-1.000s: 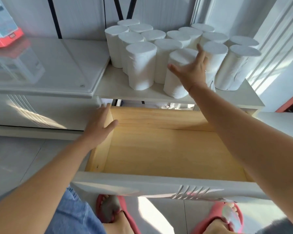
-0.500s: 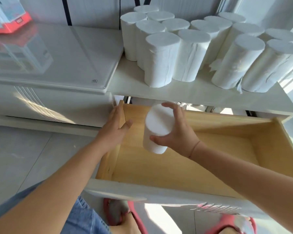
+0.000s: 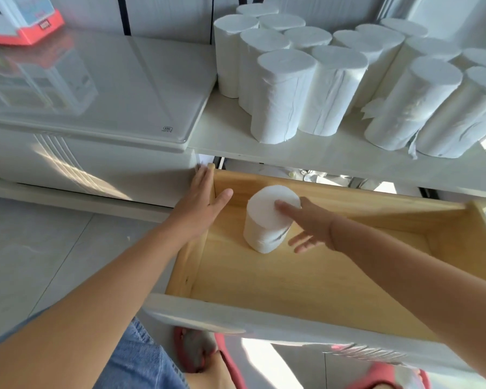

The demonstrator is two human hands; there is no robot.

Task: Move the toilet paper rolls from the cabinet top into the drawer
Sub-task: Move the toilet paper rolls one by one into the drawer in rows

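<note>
- Standing upright near the back-left corner of the drawer [image 3: 306,282], one roll [image 3: 267,220] is in; the other rolls [image 3: 284,99] are packed together on the cabinet top [image 3: 334,153], so the task looks barely begun.
- Right hand [image 3: 312,228]: fingers straight and spread, thumb over the roll's top face, the others just beside its right flank. Whether any of them touches the paper I cannot tell.
- Left hand [image 3: 201,203]: lies flat on the drawer's left wall near the back corner, fingers together, thumb angled inside.
- Risk: the roll is tall on a small base, so a brush from the right hand as it lifts away could tip it over.
- Risk: if the drawer slides inward, the left hand could be pinched against the cabinet.
- Risk: the rolls stand tight, so pulling one from the front edge may topple a neighbour to the floor.
- Risk: loose paper tails [image 3: 372,108] at the right could snag and unwind.
</note>
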